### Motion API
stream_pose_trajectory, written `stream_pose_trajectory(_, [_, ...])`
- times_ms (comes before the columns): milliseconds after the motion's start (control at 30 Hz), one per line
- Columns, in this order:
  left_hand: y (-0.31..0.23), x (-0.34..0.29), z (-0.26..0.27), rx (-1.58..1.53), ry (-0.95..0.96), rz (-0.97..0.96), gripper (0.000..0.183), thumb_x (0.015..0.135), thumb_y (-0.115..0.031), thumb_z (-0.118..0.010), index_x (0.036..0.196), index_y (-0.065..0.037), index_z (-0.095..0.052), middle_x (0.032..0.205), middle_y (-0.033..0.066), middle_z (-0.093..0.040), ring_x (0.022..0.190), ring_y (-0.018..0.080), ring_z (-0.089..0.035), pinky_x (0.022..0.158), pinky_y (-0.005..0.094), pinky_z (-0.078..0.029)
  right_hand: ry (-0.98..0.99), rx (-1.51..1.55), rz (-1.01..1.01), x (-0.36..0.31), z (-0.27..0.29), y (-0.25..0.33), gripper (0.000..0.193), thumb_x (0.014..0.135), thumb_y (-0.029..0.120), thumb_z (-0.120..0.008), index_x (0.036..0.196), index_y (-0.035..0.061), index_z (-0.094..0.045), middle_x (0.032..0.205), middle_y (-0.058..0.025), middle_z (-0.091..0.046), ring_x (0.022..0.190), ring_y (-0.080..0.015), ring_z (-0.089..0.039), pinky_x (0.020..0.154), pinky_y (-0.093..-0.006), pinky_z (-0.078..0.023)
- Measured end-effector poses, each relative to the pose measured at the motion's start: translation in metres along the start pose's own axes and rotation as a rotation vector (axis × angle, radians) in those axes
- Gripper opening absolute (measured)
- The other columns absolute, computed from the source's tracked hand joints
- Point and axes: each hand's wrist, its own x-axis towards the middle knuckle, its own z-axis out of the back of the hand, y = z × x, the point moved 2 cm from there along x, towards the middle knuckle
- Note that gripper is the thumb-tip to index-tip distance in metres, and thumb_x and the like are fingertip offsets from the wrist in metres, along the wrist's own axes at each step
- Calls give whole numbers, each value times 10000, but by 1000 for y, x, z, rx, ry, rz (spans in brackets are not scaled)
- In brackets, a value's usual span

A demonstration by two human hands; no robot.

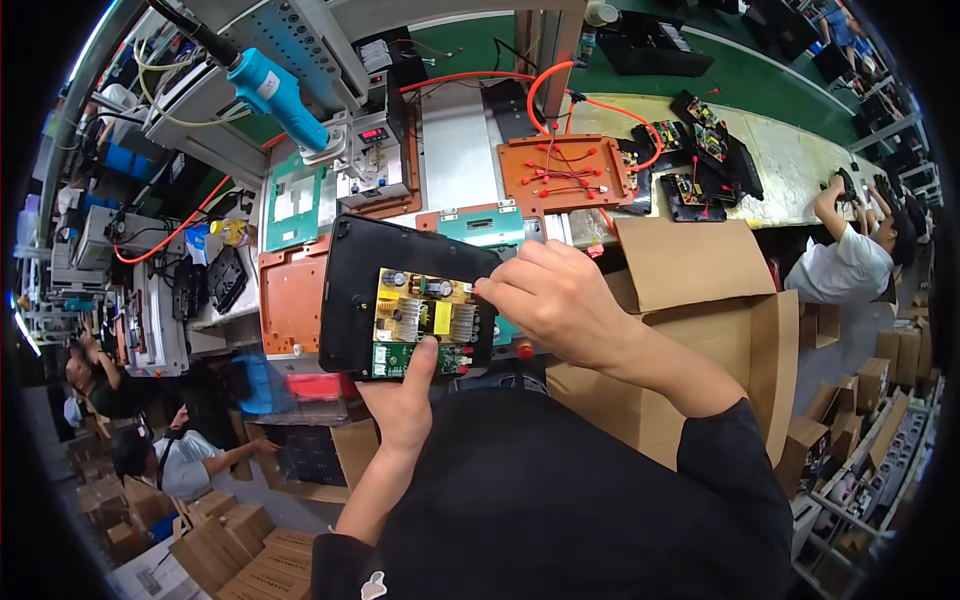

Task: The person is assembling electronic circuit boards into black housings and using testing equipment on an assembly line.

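My left hand [405, 398] grips the lower edge of a black plastic housing [350, 262], its thumb lying over the board. In the housing sits a power circuit board [411, 308] with silver heat sinks, a yellow transformer and round capacitors. A small green board [398, 358] lies along its lower side. My right hand [555, 300] is closed at the board's upper right corner, the fingertips pinched on something small and reddish. What exactly they hold is mostly hidden by the fingers.
Beyond the housing is an orange tray [522, 190] with several red-tipped wires. A blue electric screwdriver [275, 95] hangs at the upper left. An open cardboard box [690, 265] stands at the right. Farther right, black housings with boards [712, 145] lie on the bench; co-workers sit on both sides.
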Motion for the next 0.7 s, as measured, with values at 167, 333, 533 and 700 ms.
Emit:
stream_pose_trajectory(167, [-10, -4, -7, 57, 20, -48, 467, 889, 11, -712, 1321, 38, -534, 1218, 91, -623, 1084, 160, -618, 974, 332, -496, -7, 6, 17, -4, -3, 2, 224, 762, 93, -695, 976, 29, -719, 866, -31, -647, 792, -194, -587, 668, -333, -474])
stream_pose_trajectory(333, [-18, -8, -12, 143, 70, -94, 398, 896, 22, -714, 1268, 40, -574, 1166, 82, -653, 1031, 148, -644, 921, 316, -525, 16, -11, 51, -7, -5, 6, 248, 763, 79, -688, 1000, 5, -705, 892, -49, -641, 796, -204, -586, 683, -335, -485])
stream_pose_trajectory(533, [-20, -10, -18, 28, 84, 13, 358, 905, 24, -708, 1246, 22, -599, 1127, 61, -672, 984, 123, -646, 887, 292, -529, 40, -18, 120, -21, -8, 3, 268, 758, 77, -687, 1014, -3, -702, 895, -47, -632, 809, -204, -587, 690, -331, -493])
stream_pose_trajectory(700, [15, 4, -33, 117, 220, 85, 249, 911, -13, -726, 1149, 21, -660, 1046, 39, -699, 917, 106, -650, 816, 280, -533, 274, 25, -9, -54, -22, -24, 200, 750, 89, -689, 939, 27, -665, 901, -64, -650, 862, -240, -618, 768, -356, -497])
